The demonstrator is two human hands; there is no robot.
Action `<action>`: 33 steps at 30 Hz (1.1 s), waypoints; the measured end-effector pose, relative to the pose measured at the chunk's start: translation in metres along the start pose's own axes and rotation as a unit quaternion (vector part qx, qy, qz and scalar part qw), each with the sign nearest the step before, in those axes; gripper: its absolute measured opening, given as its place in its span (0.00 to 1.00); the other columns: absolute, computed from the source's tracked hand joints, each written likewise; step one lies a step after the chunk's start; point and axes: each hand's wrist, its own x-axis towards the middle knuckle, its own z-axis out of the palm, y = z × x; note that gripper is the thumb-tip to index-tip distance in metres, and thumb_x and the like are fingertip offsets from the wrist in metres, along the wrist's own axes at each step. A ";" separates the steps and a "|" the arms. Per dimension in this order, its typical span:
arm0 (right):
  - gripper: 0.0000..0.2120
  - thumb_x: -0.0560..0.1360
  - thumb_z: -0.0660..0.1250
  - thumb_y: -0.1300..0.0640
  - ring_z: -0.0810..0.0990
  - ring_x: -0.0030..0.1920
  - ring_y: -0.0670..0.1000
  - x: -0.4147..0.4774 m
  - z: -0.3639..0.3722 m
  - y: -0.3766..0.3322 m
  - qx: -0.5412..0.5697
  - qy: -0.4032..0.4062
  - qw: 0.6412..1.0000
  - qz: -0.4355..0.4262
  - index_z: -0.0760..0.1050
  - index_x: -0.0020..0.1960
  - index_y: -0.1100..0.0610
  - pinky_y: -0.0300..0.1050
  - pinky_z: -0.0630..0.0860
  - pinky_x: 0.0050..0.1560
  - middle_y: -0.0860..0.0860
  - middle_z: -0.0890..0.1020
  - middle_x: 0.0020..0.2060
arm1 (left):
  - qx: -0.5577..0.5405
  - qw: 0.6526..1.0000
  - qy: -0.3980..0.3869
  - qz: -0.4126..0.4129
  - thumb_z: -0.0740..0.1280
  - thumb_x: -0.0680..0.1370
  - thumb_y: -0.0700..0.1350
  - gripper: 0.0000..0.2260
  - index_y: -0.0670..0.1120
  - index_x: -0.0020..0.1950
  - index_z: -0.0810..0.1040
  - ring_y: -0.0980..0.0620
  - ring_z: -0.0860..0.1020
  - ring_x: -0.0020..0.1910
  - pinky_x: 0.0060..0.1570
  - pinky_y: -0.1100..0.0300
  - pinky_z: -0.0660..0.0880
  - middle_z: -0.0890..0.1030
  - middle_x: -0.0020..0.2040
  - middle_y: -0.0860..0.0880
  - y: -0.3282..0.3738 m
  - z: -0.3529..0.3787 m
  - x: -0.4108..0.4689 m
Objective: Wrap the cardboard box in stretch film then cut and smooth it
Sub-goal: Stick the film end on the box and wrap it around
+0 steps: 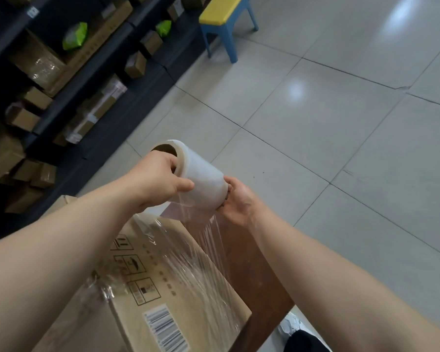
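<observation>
Presently: shelving [127, 80] at left is holding small cartons [37, 98] and green packets [75, 36]. Cardboard box [163, 295] is lying on the brown counter [257, 270], clear film [203, 250] stretching across its top. Film roll [201, 174] is hovering above the box's far edge, left hand [158, 181] gripping one core end, right hand [239, 201] gripping the other.

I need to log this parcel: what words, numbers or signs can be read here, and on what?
No word or number is readable.
Cardboard box: three framed handling symbols, pictograms only.
Printed characters beside them: blurred.
Barcode label on the box: bars show, digits blurred.
Shelf tag: too small to read.
</observation>
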 end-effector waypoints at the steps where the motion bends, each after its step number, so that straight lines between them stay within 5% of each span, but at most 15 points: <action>1: 0.18 0.82 0.54 0.49 0.79 0.43 0.52 0.003 0.002 -0.001 0.005 -0.009 1.000 0.000 0.74 0.62 0.59 0.46 0.76 0.42 0.54 0.81 0.48 | 0.005 1.000 -0.002 0.006 0.74 0.72 0.43 0.11 0.37 0.50 0.81 0.41 0.80 0.46 0.44 0.51 0.77 0.82 0.50 0.37 0.000 -0.001 0.001; 4: 0.20 0.83 0.54 0.50 0.80 0.48 0.55 0.010 0.007 -0.003 0.035 -0.028 0.999 0.006 0.72 0.66 0.61 0.51 0.77 0.46 0.57 0.79 0.56 | -0.023 1.000 0.001 -0.002 0.74 0.71 0.39 0.11 0.36 0.50 0.80 0.48 0.75 0.39 0.35 0.60 0.71 0.80 0.43 0.41 0.000 -0.002 0.007; 9: 0.14 0.81 0.55 0.54 0.78 0.53 0.59 0.028 0.007 -0.002 0.077 -0.063 0.995 0.019 0.76 0.55 0.62 0.59 0.69 0.66 0.58 0.81 0.51 | -0.132 0.987 0.048 -0.082 0.72 0.72 0.53 0.15 0.42 0.39 0.77 0.51 0.73 0.33 0.31 0.60 0.66 0.75 0.35 0.47 -0.002 -0.005 0.033; 12: 0.13 0.80 0.54 0.56 0.77 0.43 0.55 0.040 0.012 -0.008 0.031 -0.032 0.997 0.055 0.74 0.53 0.61 0.48 0.75 0.49 0.57 0.79 0.44 | -0.108 0.986 0.065 -0.112 0.72 0.73 0.50 0.15 0.39 0.36 0.75 0.49 0.70 0.31 0.31 0.59 0.65 0.71 0.33 0.46 -0.010 -0.006 0.045; 14: 0.12 0.79 0.53 0.56 0.73 0.38 0.52 0.049 0.014 -0.013 -0.034 -0.002 0.996 0.078 0.72 0.54 0.61 0.43 0.70 0.39 0.54 0.75 0.40 | -0.093 0.986 0.065 -0.120 0.74 0.71 0.46 0.16 0.34 0.40 0.76 0.48 0.70 0.34 0.34 0.58 0.66 0.71 0.35 0.44 -0.017 -0.010 0.049; 18: 0.16 0.80 0.53 0.54 0.73 0.38 0.51 0.066 0.022 -0.022 -0.092 -0.010 0.989 0.117 0.69 0.63 0.61 0.41 0.70 0.37 0.53 0.74 0.41 | -0.062 0.987 0.064 -0.135 0.75 0.69 0.41 0.14 0.33 0.49 0.79 0.47 0.74 0.40 0.41 0.56 0.69 0.76 0.40 0.44 -0.026 -0.022 0.052; 22: 0.22 0.83 0.52 0.47 0.79 0.48 0.51 0.077 0.039 -0.024 -0.111 -0.041 0.985 0.125 0.69 0.71 0.58 0.42 0.77 0.40 0.55 0.79 0.61 | -0.060 0.983 0.084 -0.155 0.76 0.67 0.40 0.11 0.36 0.46 0.81 0.44 0.80 0.42 0.41 0.56 0.72 0.83 0.43 0.40 -0.029 -0.027 0.054; 25: 0.23 0.83 0.53 0.48 0.80 0.52 0.55 0.087 0.049 -0.014 -0.110 -0.041 0.985 0.129 0.66 0.73 0.58 0.45 0.78 0.41 0.57 0.76 0.67 | -0.119 0.971 0.082 -0.192 0.76 0.69 0.46 0.15 0.34 0.44 0.79 0.48 0.73 0.38 0.39 0.57 0.68 0.76 0.39 0.43 -0.035 -0.035 0.057; 29: 0.22 0.82 0.54 0.51 0.78 0.59 0.59 0.098 0.057 -0.007 -0.088 -0.053 0.984 0.147 0.66 0.72 0.61 0.53 0.76 0.56 0.60 0.76 0.67 | -0.160 0.955 0.063 -0.242 0.70 0.73 0.56 0.17 0.43 0.42 0.73 0.51 0.69 0.38 0.35 0.59 0.64 0.71 0.38 0.48 -0.043 -0.043 0.067; 33: 0.21 0.82 0.55 0.53 0.75 0.66 0.61 0.108 0.067 0.001 -0.086 -0.055 0.979 0.175 0.68 0.70 0.63 0.56 0.69 0.69 0.60 0.77 0.65 | -0.128 0.957 0.064 -0.252 0.70 0.74 0.55 0.17 0.42 0.50 0.74 0.48 0.72 0.43 0.40 0.57 0.66 0.74 0.44 0.46 -0.058 -0.048 0.077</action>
